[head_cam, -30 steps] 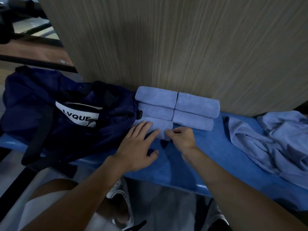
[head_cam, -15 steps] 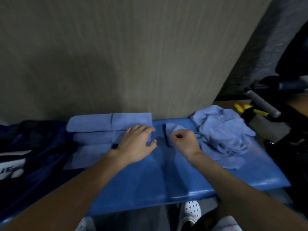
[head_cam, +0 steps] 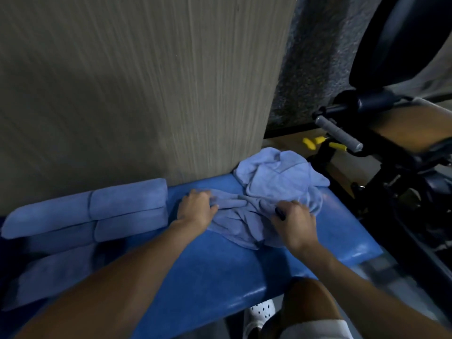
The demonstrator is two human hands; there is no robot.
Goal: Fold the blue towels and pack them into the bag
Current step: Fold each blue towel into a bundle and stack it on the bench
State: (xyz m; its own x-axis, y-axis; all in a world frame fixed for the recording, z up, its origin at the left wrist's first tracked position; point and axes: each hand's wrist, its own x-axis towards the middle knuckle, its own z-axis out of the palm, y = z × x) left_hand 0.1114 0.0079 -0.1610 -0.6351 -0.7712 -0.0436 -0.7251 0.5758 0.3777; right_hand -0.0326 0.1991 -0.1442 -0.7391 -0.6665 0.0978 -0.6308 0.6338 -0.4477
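Left hand [head_cam: 195,209]: knuckles up, fingers curled down onto the left end of the loose towel [head_cam: 234,221], gripping a bunch of cloth against the bench [head_cam: 220,270].
Right hand [head_cam: 294,222]: also palm down, fingers hooked into the right side of the same towel, thumb tucked toward the middle.
Loose towel: rumpled and twisted between the two hands, its near edge spilling toward the person. Its far side meets the heap behind, and I cannot tell where one cloth ends.
Crumpled towels [head_cam: 281,179]: a heap at the bench's far right corner, just beside the wooden panel [head_cam: 146,94].
Folded towels [head_cam: 127,204]: neat blue bundles stacked at the left of the bench, laid in pairs end to end, the back ones against the panel. The nearest ones are blurred.
Bench: blue padded top, glossy along its near and right edges.
Beyond the bench: black gym equipment [head_cam: 391,172] with a grey grip, and yellow pieces [head_cam: 310,143] low behind it.
Below: a white perforated shoe [head_cam: 259,311] under the bench edge.
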